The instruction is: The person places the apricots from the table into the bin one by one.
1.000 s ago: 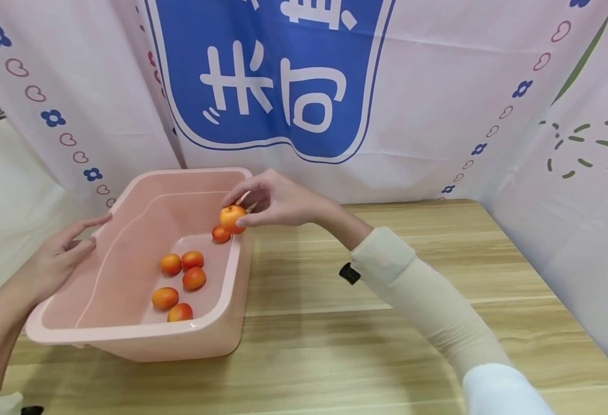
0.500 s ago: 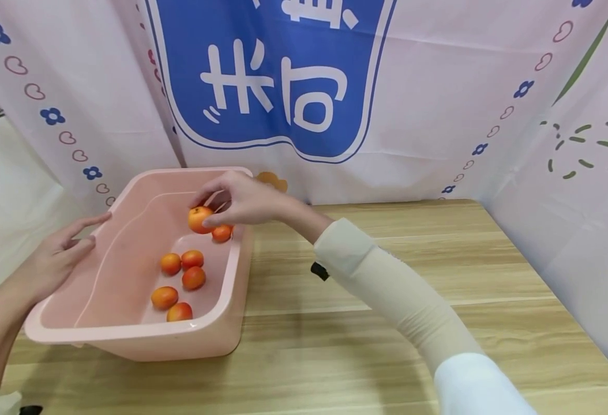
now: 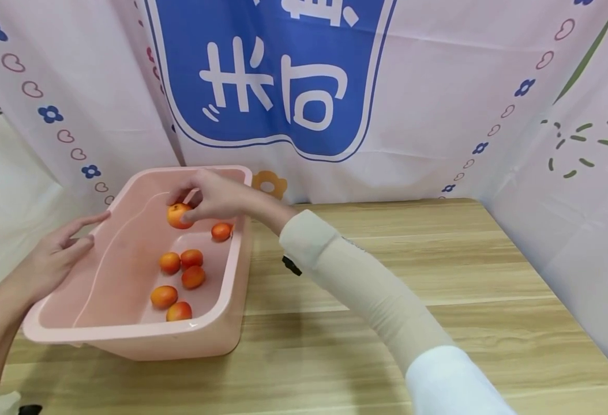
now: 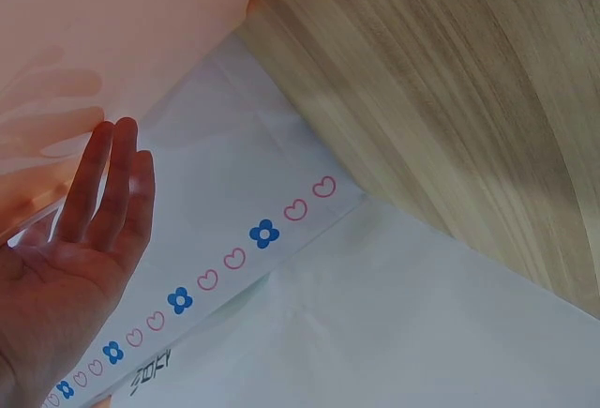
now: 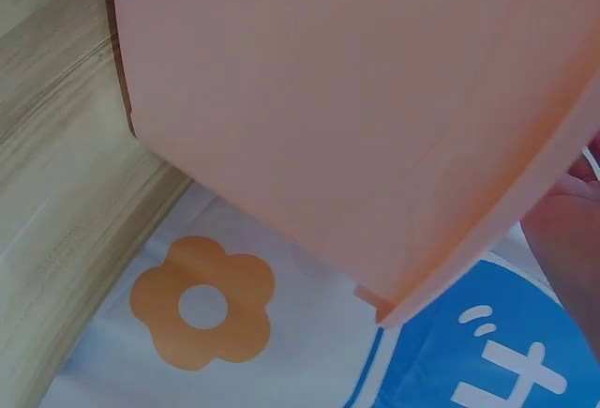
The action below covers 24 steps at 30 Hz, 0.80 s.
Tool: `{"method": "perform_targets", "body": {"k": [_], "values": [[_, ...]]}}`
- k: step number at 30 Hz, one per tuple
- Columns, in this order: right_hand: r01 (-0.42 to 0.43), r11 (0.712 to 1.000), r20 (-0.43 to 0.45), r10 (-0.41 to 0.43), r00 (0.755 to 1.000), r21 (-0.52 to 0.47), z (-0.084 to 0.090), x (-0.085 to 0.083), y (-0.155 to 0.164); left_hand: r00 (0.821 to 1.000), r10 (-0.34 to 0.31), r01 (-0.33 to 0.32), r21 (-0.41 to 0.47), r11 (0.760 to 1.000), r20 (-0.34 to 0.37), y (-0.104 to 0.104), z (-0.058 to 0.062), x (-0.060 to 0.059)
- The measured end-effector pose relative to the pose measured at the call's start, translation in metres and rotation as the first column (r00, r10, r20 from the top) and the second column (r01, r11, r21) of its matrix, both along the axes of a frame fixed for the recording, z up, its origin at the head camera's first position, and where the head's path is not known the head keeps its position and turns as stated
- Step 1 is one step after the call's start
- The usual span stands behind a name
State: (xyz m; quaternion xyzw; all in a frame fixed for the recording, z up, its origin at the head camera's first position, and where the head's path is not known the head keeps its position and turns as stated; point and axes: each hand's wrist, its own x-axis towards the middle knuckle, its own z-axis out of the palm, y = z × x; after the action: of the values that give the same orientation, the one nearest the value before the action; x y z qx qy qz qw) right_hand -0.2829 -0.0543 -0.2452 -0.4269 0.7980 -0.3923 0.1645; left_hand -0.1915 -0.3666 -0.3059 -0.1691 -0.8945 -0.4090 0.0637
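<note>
Small orange fruit [image 3: 179, 215]: right hand [image 3: 216, 196] is pinching it at the fingertips above the pink tub's [image 3: 127, 340] far end. Likely light, smooth, apt to roll; best taken around its sides. Left hand [image 3: 55, 259], fingers straight, is resting against the tub's left rim.

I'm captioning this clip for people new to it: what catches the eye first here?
The pink basin at the table's left end, with six small orange fruits lying inside. Above it the right hand pinches a seventh fruit, while the left hand rests flat-fingered at the basin's left wall. Behind hangs a blue-and-white banner.
</note>
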Motion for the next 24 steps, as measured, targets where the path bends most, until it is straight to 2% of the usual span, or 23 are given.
{"method": "perform_targets", "body": {"k": [6, 12, 17, 24], "values": [[0.017, 1.0, -0.008, -0.017, 1.0, 0.014, -0.007, -0.01, -0.013, 1.0, -0.001, 0.001, 0.0, 1.0, 0.025, -0.004, 0.0, -0.001], [0.028, 0.998, -0.031, -0.026, 0.999, 0.055, -0.012, -0.012, -0.024, 1.0, 0.004, -0.004, -0.014, 1.0, -0.001, -0.005, 0.0, -0.002], [0.05, 0.996, -0.002, -0.05, 0.999, 0.075, -0.015, -0.013, -0.032, 1.0, 0.009, -0.008, -0.035, 0.999, 0.028, -0.006, -0.001, -0.002], [0.108, 0.977, 0.006, -0.111, 0.994, 0.182, -0.02, -0.016, -0.041, 1.0, 0.016, -0.015, -0.045, 0.999, 0.025, -0.009, -0.002, -0.002]]}}
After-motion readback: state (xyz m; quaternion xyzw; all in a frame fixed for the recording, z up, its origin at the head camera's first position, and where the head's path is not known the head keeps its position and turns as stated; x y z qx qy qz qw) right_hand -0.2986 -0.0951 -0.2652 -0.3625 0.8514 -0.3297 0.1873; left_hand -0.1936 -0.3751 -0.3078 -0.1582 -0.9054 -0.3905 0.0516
